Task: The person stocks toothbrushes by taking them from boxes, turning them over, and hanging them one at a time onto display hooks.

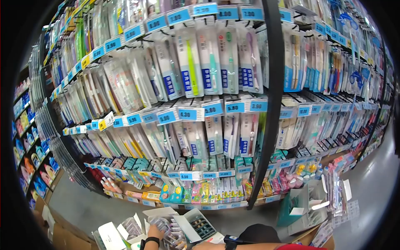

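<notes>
My left hand (155, 234), with a black band on its wrist, reaches into an open white box of small packaged items (171, 233) at the bottom of the view. Its fingers are too small and partly hidden to read. My right hand (203, 246) shows only in part at the bottom edge, beside a box of dark packs (201, 225); its fingers cannot be made out. A dark watch is on that wrist. To the left of my left hand stands another open white box of packs (132, 229), next to a closed-looking white box (111, 236).
Shelves of hanging toothbrushes (191, 66) with blue price tags fill the view, split by a black post (268, 91). Small boxes line the bottom shelf (216, 205). Green and white cartons (298, 208) with toothbrush packs stand at the right. Brown cardboard (68, 235) lies lower left.
</notes>
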`<act>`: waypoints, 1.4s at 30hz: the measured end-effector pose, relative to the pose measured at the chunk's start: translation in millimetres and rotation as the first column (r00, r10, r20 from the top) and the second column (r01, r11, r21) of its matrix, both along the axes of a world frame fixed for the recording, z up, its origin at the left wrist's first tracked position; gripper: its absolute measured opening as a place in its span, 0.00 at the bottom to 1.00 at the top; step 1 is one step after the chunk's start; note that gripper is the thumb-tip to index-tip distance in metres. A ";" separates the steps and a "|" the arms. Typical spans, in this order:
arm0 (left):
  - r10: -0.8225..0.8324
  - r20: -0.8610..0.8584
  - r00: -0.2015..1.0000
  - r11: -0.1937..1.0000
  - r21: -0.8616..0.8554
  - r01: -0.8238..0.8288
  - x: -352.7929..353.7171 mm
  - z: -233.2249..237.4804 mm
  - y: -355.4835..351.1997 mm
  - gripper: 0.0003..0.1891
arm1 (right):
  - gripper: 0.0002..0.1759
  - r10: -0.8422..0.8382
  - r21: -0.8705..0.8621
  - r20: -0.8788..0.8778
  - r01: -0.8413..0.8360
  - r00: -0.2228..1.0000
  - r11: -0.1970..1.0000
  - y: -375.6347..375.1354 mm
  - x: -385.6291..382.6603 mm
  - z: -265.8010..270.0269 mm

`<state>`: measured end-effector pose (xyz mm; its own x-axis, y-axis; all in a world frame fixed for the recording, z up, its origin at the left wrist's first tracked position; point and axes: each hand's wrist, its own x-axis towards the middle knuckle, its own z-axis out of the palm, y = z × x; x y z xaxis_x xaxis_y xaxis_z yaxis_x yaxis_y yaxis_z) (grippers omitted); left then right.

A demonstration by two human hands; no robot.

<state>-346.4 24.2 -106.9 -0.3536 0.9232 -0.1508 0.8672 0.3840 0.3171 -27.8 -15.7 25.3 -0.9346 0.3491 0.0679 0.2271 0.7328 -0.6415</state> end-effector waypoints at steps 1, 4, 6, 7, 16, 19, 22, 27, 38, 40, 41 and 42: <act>0.025 0.021 0.999 0.999 -0.031 -0.024 1.9 0.3 2.9 0.29 | 0.09 0.011 -0.054 0.054 -0.008 0.998 0.999 3.3 2.2 1.4; 0.052 0.034 0.998 0.997 -0.050 -0.050 5.8 -0.9 7.1 0.30 | 0.09 -0.014 0.005 -0.067 0.014 0.998 1.000 5.3 6.3 -14.0; 0.073 0.034 0.997 0.995 -0.067 -0.071 13.8 4.7 8.5 0.30 | 0.09 -0.026 0.036 -0.099 0.029 0.995 0.999 7.7 4.7 -32.2; 0.083 0.044 0.996 0.996 -0.049 -0.081 12.1 1.4 9.0 0.31 | 0.09 0.036 0.077 -0.022 -0.034 0.999 0.996 9.1 4.5 -35.7; -0.529 -0.457 0.715 0.824 -0.075 0.562 -76.1 -113.7 35.7 0.21 | 0.08 0.049 0.023 0.042 -0.050 0.998 0.998 9.9 10.4 -43.8; -0.570 -0.415 0.709 0.815 -0.174 0.553 -84.4 -127.2 44.7 0.19 | 0.08 0.067 0.073 0.043 -0.070 0.997 0.995 8.8 15.5 -33.9; -0.522 -0.337 0.784 0.844 -0.338 0.416 -75.9 -109.6 38.4 0.22 | 0.09 0.025 0.074 0.036 -0.028 0.999 0.997 7.8 19.9 -25.1; -0.577 -0.599 0.554 0.816 -0.443 0.371 -84.7 -124.5 36.4 0.25 | 0.11 -0.047 -0.237 0.115 0.073 0.992 0.969 7.9 8.8 -48.8; 0.034 -0.147 0.989 0.999 0.000 -0.034 30.4 8.6 4.2 0.27 | 0.10 -0.029 -0.094 0.029 0.031 0.999 0.995 19.1 30.0 -38.6; 0.072 -0.122 0.990 0.997 0.025 -0.070 33.1 16.4 2.8 0.27 | 0.09 0.072 0.012 0.083 -0.074 0.994 0.997 25.8 34.9 -34.6; 0.066 -0.131 0.989 0.997 0.037 -0.062 27.3 12.9 2.6 0.28 | 0.09 0.097 0.009 0.089 -0.098 0.991 0.995 26.9 31.2 -41.3; 0.090 -0.124 0.988 0.996 0.034 -0.086 26.7 15.2 1.6 0.28 | 0.08 0.084 0.013 0.139 -0.086 0.987 0.996 28.0 26.0 -50.7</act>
<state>-319.7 25.8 -91.7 -0.4481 0.8909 -0.0739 0.8641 0.4529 0.2197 -1.8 12.3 -25.4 -0.9616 0.2680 -0.0587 0.2493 0.7646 -0.5944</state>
